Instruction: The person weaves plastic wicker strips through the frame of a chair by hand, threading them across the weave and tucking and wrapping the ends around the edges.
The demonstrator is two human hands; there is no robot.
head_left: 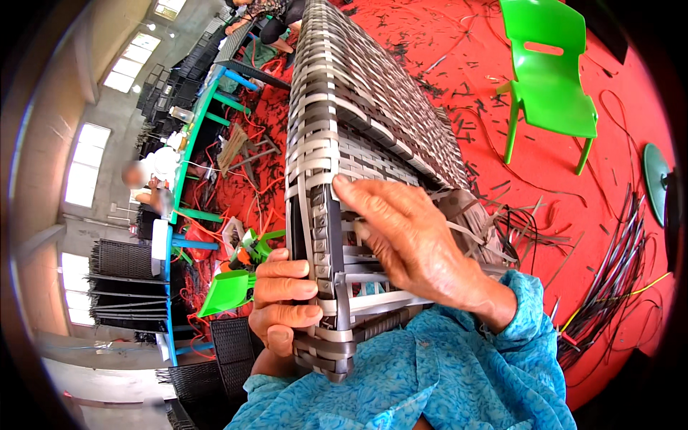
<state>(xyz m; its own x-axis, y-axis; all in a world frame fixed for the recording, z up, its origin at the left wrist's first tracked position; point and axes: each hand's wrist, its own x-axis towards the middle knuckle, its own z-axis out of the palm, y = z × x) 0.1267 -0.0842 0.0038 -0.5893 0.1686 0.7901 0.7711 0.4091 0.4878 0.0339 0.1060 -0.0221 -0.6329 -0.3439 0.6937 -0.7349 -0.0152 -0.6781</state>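
Observation:
A woven wicker panel [380, 93] of grey, white and brown flat strips on a dark frame stands before me, its corner pointing at my body. My left hand [283, 301] is closed around the frame's near left edge, fingers wrapped over the strips. Against the edge farther up, my right hand [423, 244] presses with its index finger forward and its thumb lower down, closed on a flat light strip [322, 168] that bends over the edge. Below the right hand, a gap in the weave shows several pale strips [380, 297]. The fingers' undersides are hidden.
A green chair [552, 79] stands on the red floor at the far right. Loose strips [609, 272] lie in a bundle right of me. A green dustpan [226, 292] is at left, near a long green-and-blue bench [188, 154]. Other people are beyond.

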